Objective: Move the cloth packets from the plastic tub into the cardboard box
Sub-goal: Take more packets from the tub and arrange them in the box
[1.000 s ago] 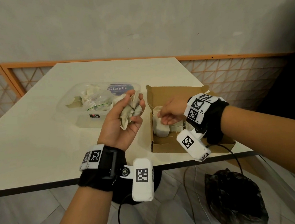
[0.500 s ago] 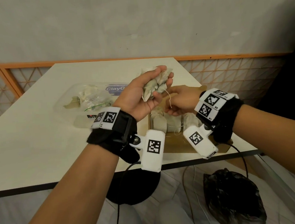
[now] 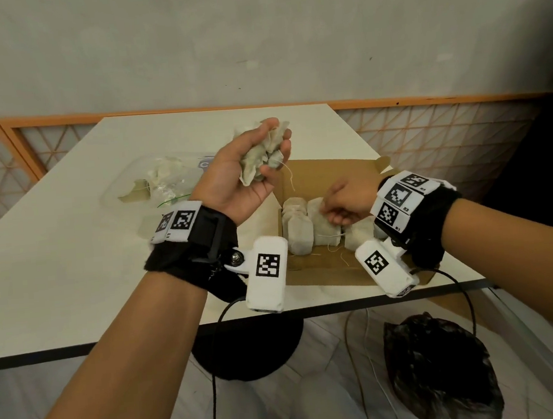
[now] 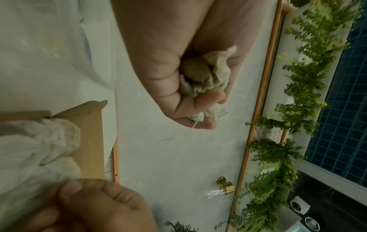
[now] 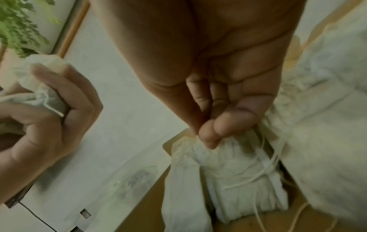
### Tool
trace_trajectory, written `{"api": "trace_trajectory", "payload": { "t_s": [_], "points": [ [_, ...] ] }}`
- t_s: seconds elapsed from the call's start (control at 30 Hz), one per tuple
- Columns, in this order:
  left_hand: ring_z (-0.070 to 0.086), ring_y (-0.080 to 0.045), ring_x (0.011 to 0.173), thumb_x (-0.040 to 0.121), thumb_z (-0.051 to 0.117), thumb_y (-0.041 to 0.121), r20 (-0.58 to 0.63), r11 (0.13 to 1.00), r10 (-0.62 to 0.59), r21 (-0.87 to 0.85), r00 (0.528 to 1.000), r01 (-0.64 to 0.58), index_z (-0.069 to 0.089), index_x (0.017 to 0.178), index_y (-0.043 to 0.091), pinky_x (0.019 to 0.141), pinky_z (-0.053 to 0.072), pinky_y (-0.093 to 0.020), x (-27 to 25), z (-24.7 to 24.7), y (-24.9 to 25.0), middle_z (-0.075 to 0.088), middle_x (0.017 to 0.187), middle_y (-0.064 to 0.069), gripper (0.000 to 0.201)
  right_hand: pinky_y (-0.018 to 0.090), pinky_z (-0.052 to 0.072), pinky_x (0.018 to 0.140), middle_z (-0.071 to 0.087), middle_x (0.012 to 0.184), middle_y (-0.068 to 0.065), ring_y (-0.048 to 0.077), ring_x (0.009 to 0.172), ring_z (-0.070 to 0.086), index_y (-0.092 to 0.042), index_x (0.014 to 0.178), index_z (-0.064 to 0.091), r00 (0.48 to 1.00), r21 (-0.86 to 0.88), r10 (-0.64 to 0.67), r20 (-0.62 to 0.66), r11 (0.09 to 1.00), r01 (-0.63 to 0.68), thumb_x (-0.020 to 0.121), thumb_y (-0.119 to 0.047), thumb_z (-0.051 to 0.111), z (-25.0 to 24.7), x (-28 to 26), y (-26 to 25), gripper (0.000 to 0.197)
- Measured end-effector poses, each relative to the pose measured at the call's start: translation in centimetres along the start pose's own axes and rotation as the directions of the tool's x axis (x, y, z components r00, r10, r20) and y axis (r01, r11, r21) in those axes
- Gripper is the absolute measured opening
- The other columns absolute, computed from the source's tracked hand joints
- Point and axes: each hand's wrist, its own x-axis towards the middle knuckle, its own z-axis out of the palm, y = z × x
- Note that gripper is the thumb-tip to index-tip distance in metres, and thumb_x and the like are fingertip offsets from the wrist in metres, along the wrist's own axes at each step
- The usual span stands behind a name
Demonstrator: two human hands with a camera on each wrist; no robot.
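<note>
Clutching a crumpled bunch of cloth packets (image 3: 262, 153), the left hand (image 3: 236, 176) hung palm-up above the table (image 3: 57, 259), between the plastic tub (image 3: 154, 182) and the cardboard box (image 3: 328, 175), its fingers curled tightly round the bundle so that cloth bulged out between them and a loose thread trailed down. The right hand (image 3: 345, 200) was down inside the box, thumb and fingertips (image 5: 208, 133) pinching the gathered top of one standing packet (image 3: 322, 225) in the row already packed there. A few more packets (image 3: 163, 172) lay in the tub, so the job looked partly done. Judging by how the cloth crushed and folded in the fist, these packets were soft, light and limp, with no stiffness to hold a shape; a handful could be squeezed without harm, though what was inside them could not be told. They seemed unlikely to slip, since the weave looked rough, but the dangling strings might well snag on fingers, on the box flap or on neighbouring packets. The gathered neck looked the best place to hold a single packet, because it gave a firm tuft to pinch and let the body hang straight for setting upright. Grabbed by the middle, a packet would probably slump and topple the row.
</note>
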Motion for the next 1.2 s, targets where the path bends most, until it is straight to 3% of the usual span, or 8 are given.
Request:
{"api": "trace_trajectory", "payload": {
  "t_s": [0.23, 0.5, 0.7, 0.77, 0.83, 0.93, 1.07, 1.2],
  "points": [
    [0.062, -0.009, 0.077, 0.091, 0.053, 0.019, -0.097, 0.990, -0.036, -0.140, 0.995, 0.022, 0.053, 0.110, 0.012, 0.043, 0.043, -0.012, -1.0, -3.3, -2.6, 0.065, 0.091, -0.005, 0.021, 0.015, 0.048, 0.046, 0.063, 0.057, 0.006, 0.007, 0.042, 0.056, 0.006, 0.105, 0.062, 0.969, -0.096, 0.199, 0.146, 0.978, -0.186, 0.089, -0.004, 0.055, 1.6, -1.2, 1.1, 0.020],
    [0.064, -0.010, 0.073, 0.085, 0.056, 0.017, -0.191, 0.945, -0.115, -0.323, 0.975, 0.048, 0.052, 0.105, 0.013, 0.043, 0.042, -0.011, -2.8, -5.9, -6.1, 0.064, 0.086, -0.006, 0.021, 0.016, 0.049, 0.045, 0.063, 0.048, 0.004, 0.006, 0.037, 0.057, -0.002, 0.081, 0.056, 0.967, 0.082, 0.131, 0.220, 0.985, -0.152, 0.091, 0.002, 0.048, 3.8, -2.0, 0.1, 0.014],
    [0.058, -0.014, 0.081, 0.090, 0.054, 0.026, -0.280, 0.898, -0.150, -0.440, 0.948, 0.012, 0.051, 0.109, 0.009, 0.042, 0.044, -0.012, -3.4, -6.1, -6.3, 0.060, 0.086, -0.010, 0.026, 0.019, 0.047, 0.057, 0.061, 0.076, 0.009, 0.012, 0.058, 0.053, -0.003, 0.087, 0.062, 0.986, 0.082, -0.163, -0.019, 0.983, 0.164, 0.090, -0.008, 0.053, 2.5, -4.9, -0.7, 0.011],
    [0.058, -0.016, 0.085, 0.095, 0.049, 0.035, -0.295, 0.921, -0.128, -0.390, 0.947, 0.003, 0.052, 0.109, 0.006, 0.047, 0.048, -0.015, -3.0, -5.5, -6.3, 0.058, 0.092, -0.012, 0.032, 0.020, 0.049, 0.060, 0.061, 0.076, 0.002, 0.008, 0.060, 0.054, -0.014, 0.087, 0.063, 0.932, 0.169, -0.350, -0.095, 0.917, 0.361, 0.084, -0.015, 0.064, 3.5, -6.7, -1.0, 0.003],
    [0.058, -0.021, 0.093, 0.096, 0.046, 0.042, -0.294, 0.961, -0.114, -0.275, 0.949, 0.030, 0.053, 0.111, 0.006, 0.061, 0.055, -0.025, -2.4, -4.6, -6.5, 0.058, 0.100, -0.015, 0.039, 0.018, 0.047, 0.060, 0.059, 0.080, -0.003, 0.006, 0.064, 0.054, -0.022, 0.096, 0.062, 0.864, 0.140, -0.487, -0.126, 0.854, 0.502, 0.075, -0.023, 0.074, 5.1, -7.7, -0.7, 0.024],
    [0.059, -0.020, 0.077, 0.097, 0.043, 0.043, -0.260, 0.990, -0.121, -0.106, 0.958, 0.096, 0.059, 0.094, 0.009, 0.067, 0.055, -0.030, -1.8, -2.8, -6.9, 0.057, 0.083, -0.009, 0.037, 0.013, 0.042, 0.062, 0.053, 0.093, -0.004, 0.008, 0.071, 0.052, -0.035, 0.107, 0.057, 0.763, 0.051, -0.611, -0.211, 0.773, 0.633, 0.071, -0.019, 0.078, 6.7, -7.2, 0.5, 0.045],
    [0.062, -0.016, 0.074, 0.099, 0.045, 0.034, -0.267, 0.993, -0.114, -0.007, 0.957, 0.117, 0.054, 0.109, 0.012, 0.064, 0.054, -0.026, -1.2, -0.7, -7.5, 0.061, 0.090, -0.007, 0.026, 0.015, 0.047, 0.067, 0.047, 0.093, -0.003, 0.004, 0.074, 0.052, -0.038, 0.091, 0.065, 0.687, 0.151, -0.553, -0.472, 0.717, 0.681, 0.079, -0.008, 0.069, 6.2, -5.5, 2.9, 0.032],
    [0.059, -0.009, 0.069, 0.095, 0.052, 0.031, -0.234, 0.993, -0.099, 0.040, 0.967, 0.111, 0.060, 0.106, 0.025, 0.056, 0.048, -0.019, -0.9, -0.1, -8.4, 0.062, 0.096, -0.001, 0.015, 0.014, 0.045, 0.072, 0.058, 0.093, 0.000, 0.001, 0.081, 0.055, -0.024, 0.079, 0.070, 0.724, 0.407, -0.391, -0.569, 0.630, 0.661, 0.079, -0.010, 0.068, 4.7, -4.5, 5.0, 0.015]
  ]
}}
